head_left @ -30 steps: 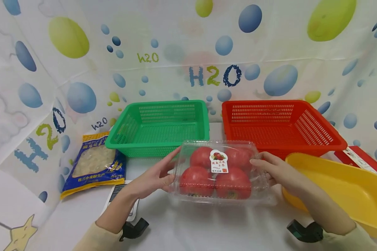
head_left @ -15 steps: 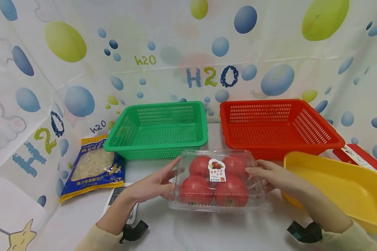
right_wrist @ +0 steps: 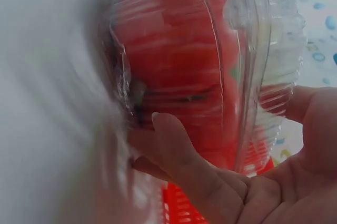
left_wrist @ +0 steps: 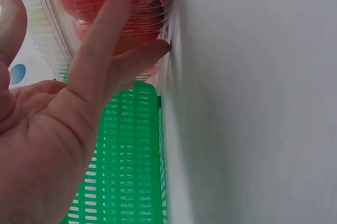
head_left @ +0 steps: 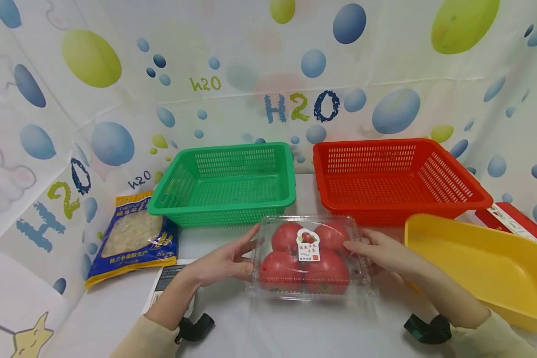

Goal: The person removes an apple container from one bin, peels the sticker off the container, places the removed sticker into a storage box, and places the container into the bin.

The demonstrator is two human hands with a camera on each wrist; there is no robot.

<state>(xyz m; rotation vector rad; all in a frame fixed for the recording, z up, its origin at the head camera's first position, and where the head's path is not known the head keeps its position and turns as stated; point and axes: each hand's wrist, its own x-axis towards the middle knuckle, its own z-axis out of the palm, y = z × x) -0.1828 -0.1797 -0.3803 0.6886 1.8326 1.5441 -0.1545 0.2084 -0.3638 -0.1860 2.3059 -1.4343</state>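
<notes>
A clear plastic clamshell box of several large round red fruits stands low at the table, a white label on its lid. At the box's left side is my left hand. Its fingers reach nearly straight along the ribbed wall, one tip down by the white tabletop. My right hand holds the opposite side, digits on both sides of the lid's flange. One right fingertip overlaps the lid from above in the head view; another finger lies against the lower wall.
Behind stand a green basket and a red basket. A yellow tub is right of my right forearm, with a red box behind it. A blue-and-yellow bag of pasta lies left; a printed white card is partly under my left forearm.
The box has come down toward me and lower to the table, both hands moving with it. My left fingers look looser at its side; the baskets have stayed put.
</notes>
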